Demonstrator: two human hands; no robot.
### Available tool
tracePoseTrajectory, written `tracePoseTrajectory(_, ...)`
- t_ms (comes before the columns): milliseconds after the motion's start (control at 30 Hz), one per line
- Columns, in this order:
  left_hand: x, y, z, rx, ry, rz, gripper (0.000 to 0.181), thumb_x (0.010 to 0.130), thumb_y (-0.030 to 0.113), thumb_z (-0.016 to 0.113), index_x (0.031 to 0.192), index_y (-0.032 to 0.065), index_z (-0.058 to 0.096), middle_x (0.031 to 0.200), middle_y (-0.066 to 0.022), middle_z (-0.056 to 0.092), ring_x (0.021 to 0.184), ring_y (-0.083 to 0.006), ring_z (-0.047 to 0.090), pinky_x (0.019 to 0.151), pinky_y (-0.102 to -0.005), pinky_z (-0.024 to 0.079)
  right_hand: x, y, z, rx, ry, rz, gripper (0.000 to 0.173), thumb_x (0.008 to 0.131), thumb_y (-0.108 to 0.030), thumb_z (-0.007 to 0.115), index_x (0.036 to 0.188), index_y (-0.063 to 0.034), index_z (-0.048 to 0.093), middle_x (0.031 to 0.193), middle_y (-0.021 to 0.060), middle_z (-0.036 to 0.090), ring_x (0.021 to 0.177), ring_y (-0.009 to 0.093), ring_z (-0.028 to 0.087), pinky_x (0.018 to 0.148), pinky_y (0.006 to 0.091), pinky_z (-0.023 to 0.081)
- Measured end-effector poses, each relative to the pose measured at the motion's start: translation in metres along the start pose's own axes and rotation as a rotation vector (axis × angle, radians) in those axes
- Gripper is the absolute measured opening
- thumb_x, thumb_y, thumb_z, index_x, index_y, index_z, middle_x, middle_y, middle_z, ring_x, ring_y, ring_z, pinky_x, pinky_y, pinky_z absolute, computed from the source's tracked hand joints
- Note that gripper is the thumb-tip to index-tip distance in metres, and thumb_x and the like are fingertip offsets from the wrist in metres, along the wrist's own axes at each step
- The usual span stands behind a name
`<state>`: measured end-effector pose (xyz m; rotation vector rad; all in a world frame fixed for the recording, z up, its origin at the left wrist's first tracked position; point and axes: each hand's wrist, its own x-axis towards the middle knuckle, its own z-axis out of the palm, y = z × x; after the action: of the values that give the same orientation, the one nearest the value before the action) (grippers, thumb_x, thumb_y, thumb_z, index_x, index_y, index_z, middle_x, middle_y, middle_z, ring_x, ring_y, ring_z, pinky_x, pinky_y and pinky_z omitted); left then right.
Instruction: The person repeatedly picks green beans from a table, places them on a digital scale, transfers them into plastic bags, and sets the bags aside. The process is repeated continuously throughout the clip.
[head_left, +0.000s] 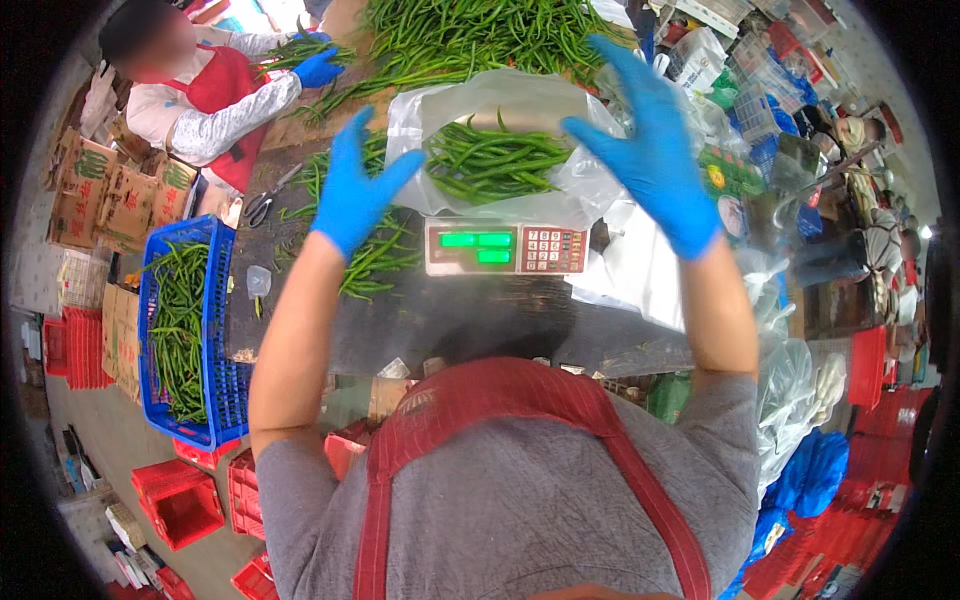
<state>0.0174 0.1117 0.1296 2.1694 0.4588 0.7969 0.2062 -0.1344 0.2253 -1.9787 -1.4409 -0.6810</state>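
Observation:
Both of my hands wear blue gloves. My left hand (365, 184), thumb and fingers apart, is raised just left of a clear plastic bag (420, 187) and holds nothing. Inside the bag or on it lies a heap of long green chili peppers (499, 161), on top of a digital scale (506, 247) with a lit green display. At the bag's right side, my right hand (649, 150) is spread wide and slightly blurred, with nothing seen in its grip. More green peppers (375, 262) lie on the dark table under and beside my left hand.
A large pile of green peppers (480, 37) covers the table's far side. Scissors (270, 196) lie at the left, near a blue crate (217, 330) of peppers. White plastic sheets (637, 262) lie right of the scale. Across the left corner, a person (217, 112) in a red apron holds peppers.

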Motion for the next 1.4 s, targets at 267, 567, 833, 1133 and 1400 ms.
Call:
tracePoseTrajectory(267,0.003,0.018,-0.016,-0.839,-0.048,-0.35,0.025,0.089,0.019,0.054,0.102,-0.0002,0.062,0.09,-0.0074,0.064,0.084,-0.0178,0.061,0.08,-0.0301,0.046,-0.087,0.148,-0.01,0.137,-0.712,0.717,0.042,0.079,-0.029,0.069,0.114,-0.0076,0.06,0.099,0.0263,0.061,0.098,0.036,0.061,0.083,0.0421,0.05)
tracePoseTrajectory(567,-0.07,0.049,-0.06,-0.543,-0.191,-0.561,0.026,0.094,0.022,0.047,0.087,0.0018,0.061,0.081,-0.0105,0.06,0.082,-0.0216,0.057,0.074,-0.0351,0.045,-0.103,0.014,-0.065,1.081,-0.187,0.885,0.025,0.091,-0.019,0.049,0.095,-0.0001,0.065,0.088,0.0073,0.065,0.081,0.015,0.06,0.077,0.0295,0.048)
tracePoseTrajectory(833,-0.138,0.088,-0.052,-1.011,-0.505,-0.555,0.045,0.08,0.039,0.066,0.096,-0.0029,0.059,0.093,-0.0158,0.06,0.086,-0.0279,0.059,0.083,-0.0409,0.046,-0.175,-0.055,-0.053,1.857,-0.156,1.263,0.035,0.092,-0.021,0.051,0.119,0.0014,0.053,0.108,0.011,0.061,0.097,0.02,0.06,0.09,0.0333,0.047)
tracePoseTrajectory(1133,-0.124,0.12,-0.005,-1.034,-0.854,-0.586,0.036,0.095,0.023,0.05,0.12,-0.0032,0.054,0.114,-0.0122,0.061,0.104,-0.0207,0.057,0.092,-0.0327,0.043,-0.151,-0.099,0.018,1.756,-0.559,0.852,0.037,0.097,-0.03,0.047,0.123,-0.0051,0.053,0.096,0.0064,0.06,0.091,0.013,0.057,0.083,0.0268,0.047)
tracePoseTrajectory(1400,-0.095,-0.042,0.026,0.463,-0.563,-0.031,0.021,0.079,0.032,0.065,0.084,0.0138,0.073,0.088,-0.0137,0.064,0.08,-0.0332,0.06,0.072,-0.0415,0.048,-0.224,-0.071,0.055,0.835,-0.627,0.137,0.015,0.086,-0.008,0.059,0.098,-0.0046,0.066,0.104,0.0099,0.063,0.098,0.025,0.058,0.09,0.0383,0.044)
